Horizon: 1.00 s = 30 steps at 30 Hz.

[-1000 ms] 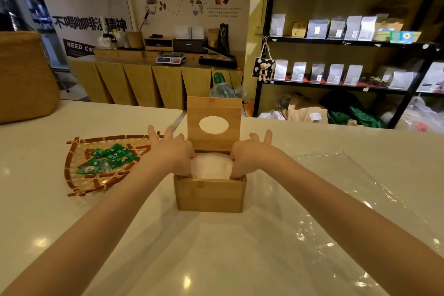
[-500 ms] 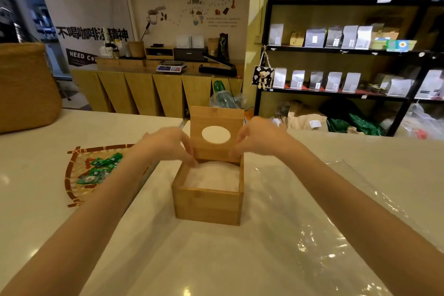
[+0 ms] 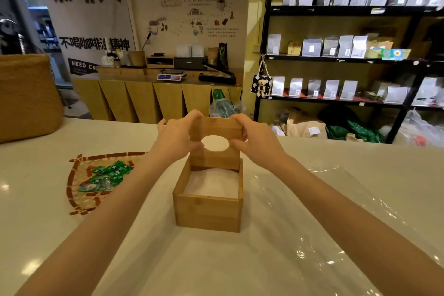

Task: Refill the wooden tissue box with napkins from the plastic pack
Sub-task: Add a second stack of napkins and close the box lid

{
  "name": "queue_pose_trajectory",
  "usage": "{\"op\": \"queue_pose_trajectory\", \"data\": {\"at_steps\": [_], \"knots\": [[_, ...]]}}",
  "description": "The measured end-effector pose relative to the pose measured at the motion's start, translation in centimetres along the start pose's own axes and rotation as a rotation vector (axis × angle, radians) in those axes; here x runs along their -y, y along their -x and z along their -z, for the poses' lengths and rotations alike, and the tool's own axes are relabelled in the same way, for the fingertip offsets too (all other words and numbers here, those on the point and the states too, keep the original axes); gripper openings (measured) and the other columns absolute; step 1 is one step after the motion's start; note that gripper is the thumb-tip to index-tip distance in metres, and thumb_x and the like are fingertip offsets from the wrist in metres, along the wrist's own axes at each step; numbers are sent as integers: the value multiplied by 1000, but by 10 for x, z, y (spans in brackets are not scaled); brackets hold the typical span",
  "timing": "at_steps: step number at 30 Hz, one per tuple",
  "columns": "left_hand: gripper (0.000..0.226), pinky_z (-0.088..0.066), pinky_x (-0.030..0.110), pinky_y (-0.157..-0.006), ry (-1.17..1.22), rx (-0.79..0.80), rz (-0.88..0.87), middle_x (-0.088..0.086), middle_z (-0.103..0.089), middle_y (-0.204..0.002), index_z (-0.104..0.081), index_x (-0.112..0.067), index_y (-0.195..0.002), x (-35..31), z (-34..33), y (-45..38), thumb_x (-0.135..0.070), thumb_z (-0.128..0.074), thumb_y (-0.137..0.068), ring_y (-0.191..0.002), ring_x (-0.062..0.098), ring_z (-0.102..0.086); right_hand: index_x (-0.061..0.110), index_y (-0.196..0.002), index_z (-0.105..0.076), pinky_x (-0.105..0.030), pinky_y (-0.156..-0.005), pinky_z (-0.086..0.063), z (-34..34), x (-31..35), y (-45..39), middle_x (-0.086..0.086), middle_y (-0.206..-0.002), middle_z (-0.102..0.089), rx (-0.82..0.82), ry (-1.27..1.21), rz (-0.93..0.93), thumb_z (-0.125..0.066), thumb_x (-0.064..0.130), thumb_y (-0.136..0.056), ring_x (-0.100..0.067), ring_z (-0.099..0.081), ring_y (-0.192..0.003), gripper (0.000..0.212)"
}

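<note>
wooden tissue box (image 3: 208,206) sits centre frame on the white tabletop (image 3: 48,199), open, white napkins (image 3: 212,184) filling it near the rim. its lid (image 3: 215,143) with the oval hole stands upright at the far edge; hinge or joint not visible. left hand (image 3: 176,140) grips the lid's left side, fingers curled over the top corner, thumb on the front by the hole. right hand (image 3: 255,142) grips the right side the same way; fingertips behind the lid hidden. clear plastic pack (image 3: 336,211) lies flat right of the box, edges hard to make out, cut off at lower right. woven tray (image 3: 79,175) with green sachets (image 3: 108,175) left of the box, partly behind the left forearm. versus a second ago: hands were down inside the box pressing napkins, now both are up on the lid; box and tray unmoved.
</note>
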<state>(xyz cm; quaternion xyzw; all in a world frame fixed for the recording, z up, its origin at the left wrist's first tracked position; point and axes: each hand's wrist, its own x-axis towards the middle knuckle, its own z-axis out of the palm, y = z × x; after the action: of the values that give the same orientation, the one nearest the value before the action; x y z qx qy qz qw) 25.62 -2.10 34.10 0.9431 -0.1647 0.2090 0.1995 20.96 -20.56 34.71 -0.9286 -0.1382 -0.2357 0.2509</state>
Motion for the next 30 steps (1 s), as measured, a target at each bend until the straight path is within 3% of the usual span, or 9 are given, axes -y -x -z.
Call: {"op": "queue_pose_trajectory", "data": {"at_steps": [3, 7, 9, 12, 15, 21, 25, 30], "knots": [[56, -47, 44, -88, 102, -71, -7, 6, -65, -107, -40, -29, -118, -2, 0, 13, -20, -72, -74, -94, 29, -60, 17, -124, -50, -42, -82, -50, 0, 4, 11, -9, -91, -69, -92, 1, 85, -56, 20, -88, -25, -61, -80, 36], [41, -45, 29, -79, 205, -164, -89, 6, -66, -107, -46, -25, -118, -1, -1, 39, -17, -63, -82, -95, 24, -62, 13, -120, -56, -38, -85, -41, -1, 11, 30, -3, -70, -64, -206, 44, 172, -35, 24, -97, -13, -50, -64, 33], [36, -40, 24, -79, 276, -137, -130, 0, -63, -110, -45, -28, -121, 2, 0, 52, -28, -54, -86, -97, 15, -57, 14, -120, -57, -37, -89, -39, -1, 14, 42, -5, -79, -70, -193, 45, 174, -34, 25, -97, -9, -48, -70, 34], [44, -34, 23, -85, 326, -2, -162, -16, -47, -116, -35, -45, -126, 8, 0, 75, -54, -31, -83, -104, 3, -42, 19, -123, -56, -33, -92, -37, -3, 16, 64, -3, -102, -71, -88, 5, 136, -31, 31, -96, -16, -59, -90, 39], [39, -29, 13, -93, 366, 54, -215, -24, -38, -124, -30, -54, -121, 14, -1, 96, -57, -27, -82, -114, -4, -35, 19, -124, -56, -27, -95, -35, -8, 16, 86, -1, -118, -66, -12, -34, 126, -31, 34, -94, -15, -57, -110, 42], [50, -15, 16, -106, 256, 97, -237, -20, -28, -136, -27, -34, -132, 18, -8, 121, -45, -31, -83, -126, -5, -21, 10, -123, -57, -42, -104, -33, -25, 12, 116, -11, -127, -60, 11, 131, 202, -45, 20, -91, -29, -51, -123, 36], [47, -12, 25, -110, 278, 85, -215, -20, -29, -137, -29, -37, -130, 17, -9, 124, -44, -33, -84, -131, -2, -21, 6, -118, -60, -46, -100, -38, -30, 12, 118, -13, -121, -65, -68, 179, 229, -47, 20, -90, -32, -56, -117, 34], [44, -15, 31, -112, 286, 92, -204, -18, -30, -138, -33, -38, -127, 15, -11, 128, -45, -33, -84, -133, 4, -26, 7, -120, -59, -44, -99, -41, -31, 11, 119, -13, -123, -63, -21, 183, 237, -41, 24, -91, -31, -55, -119, 37]]}}
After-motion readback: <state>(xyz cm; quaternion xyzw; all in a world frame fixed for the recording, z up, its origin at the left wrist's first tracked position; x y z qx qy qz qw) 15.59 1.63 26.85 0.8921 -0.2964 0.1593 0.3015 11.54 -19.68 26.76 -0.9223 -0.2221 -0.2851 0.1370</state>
